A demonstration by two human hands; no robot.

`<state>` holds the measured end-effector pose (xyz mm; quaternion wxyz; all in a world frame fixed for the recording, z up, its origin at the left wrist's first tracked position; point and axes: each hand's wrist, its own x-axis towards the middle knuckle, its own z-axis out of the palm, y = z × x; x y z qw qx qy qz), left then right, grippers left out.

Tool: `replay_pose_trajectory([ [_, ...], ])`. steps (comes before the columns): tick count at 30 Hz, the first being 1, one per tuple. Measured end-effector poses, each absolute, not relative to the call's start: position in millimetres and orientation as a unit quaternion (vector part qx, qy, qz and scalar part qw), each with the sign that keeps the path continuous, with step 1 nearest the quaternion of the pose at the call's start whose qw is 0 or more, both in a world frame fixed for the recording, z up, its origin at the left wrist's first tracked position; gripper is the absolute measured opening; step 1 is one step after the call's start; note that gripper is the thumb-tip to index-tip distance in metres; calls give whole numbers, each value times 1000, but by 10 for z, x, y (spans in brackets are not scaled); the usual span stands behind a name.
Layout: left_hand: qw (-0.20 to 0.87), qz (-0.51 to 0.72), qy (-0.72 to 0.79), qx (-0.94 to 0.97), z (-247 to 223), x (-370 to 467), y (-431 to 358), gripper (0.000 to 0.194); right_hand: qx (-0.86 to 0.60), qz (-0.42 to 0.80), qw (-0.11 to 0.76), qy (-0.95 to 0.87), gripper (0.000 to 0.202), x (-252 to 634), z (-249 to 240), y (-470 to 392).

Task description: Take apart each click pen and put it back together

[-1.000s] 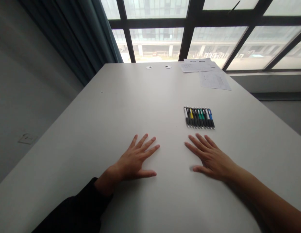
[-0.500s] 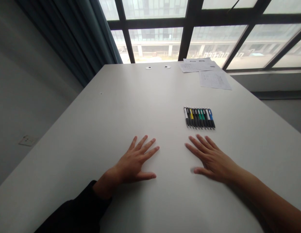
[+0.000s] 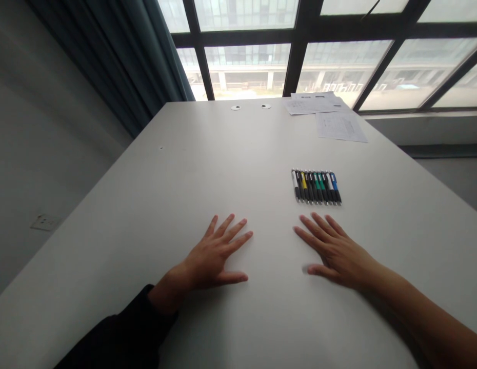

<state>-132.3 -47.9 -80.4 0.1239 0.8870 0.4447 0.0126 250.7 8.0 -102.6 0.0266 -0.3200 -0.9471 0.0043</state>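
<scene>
The desk (image 3: 223, 169) has a plain white top. Relative to the row of pens (image 3: 316, 187), which lies on it, the window (image 3: 248, 66) and papers (image 3: 340, 125) are beyond; the curtain (image 3: 119, 56) is beyond and to the left. The left hand (image 3: 210, 256) lies nearer and to the left, the right hand (image 3: 338, 253) just nearer; both have spread fingers and grip nothing. Print on the papers is illegible. The frame cuts off both forearms.
</scene>
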Motion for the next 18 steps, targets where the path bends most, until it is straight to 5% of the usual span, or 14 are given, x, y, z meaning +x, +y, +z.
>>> replay_pose_trajectory([
  [18,125,5,448,885,-793,-1315,-478,96,-317,-1,35,-948,89,2495,-1019,83],
])
